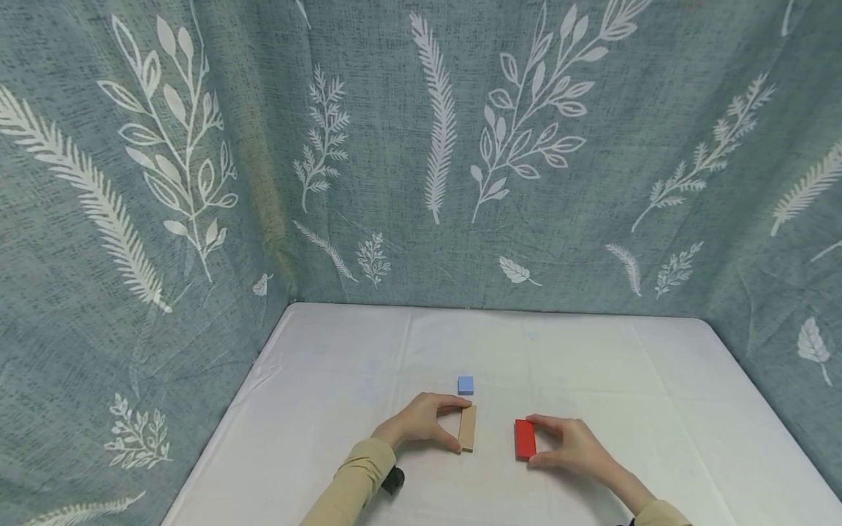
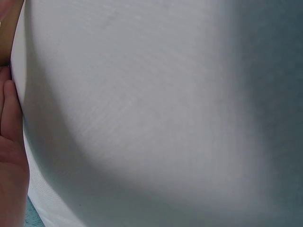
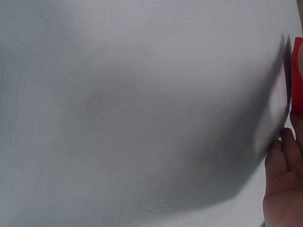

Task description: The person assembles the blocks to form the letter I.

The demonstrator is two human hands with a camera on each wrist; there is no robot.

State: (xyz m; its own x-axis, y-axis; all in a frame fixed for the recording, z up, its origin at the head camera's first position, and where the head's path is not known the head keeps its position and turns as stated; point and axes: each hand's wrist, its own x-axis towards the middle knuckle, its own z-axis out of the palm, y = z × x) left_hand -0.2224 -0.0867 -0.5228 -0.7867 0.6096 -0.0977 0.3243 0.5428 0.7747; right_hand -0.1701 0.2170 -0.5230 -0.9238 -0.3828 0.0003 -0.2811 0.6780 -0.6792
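Observation:
My left hand (image 1: 426,421) pinches a tan rectangular block (image 1: 468,428) by its two short ends, thumb at the near end and finger at the far end. To its right, my right hand (image 1: 571,446) pinches a red rectangular block (image 1: 525,440) the same way. A gap separates the two blocks. Just beyond the tan block sits a small blue block (image 1: 465,386), touched by neither hand. In the right wrist view the red block (image 3: 297,80) shows at the right edge; the left wrist view catches only part of the left hand (image 2: 10,146) at its left edge.
A white cloth covers the table (image 1: 355,351), with light creases. Green-grey curtains (image 1: 395,146) printed with white leaves hang behind it and along both sides. A black wrist device (image 1: 393,481) is on the left wrist by the tan sleeve.

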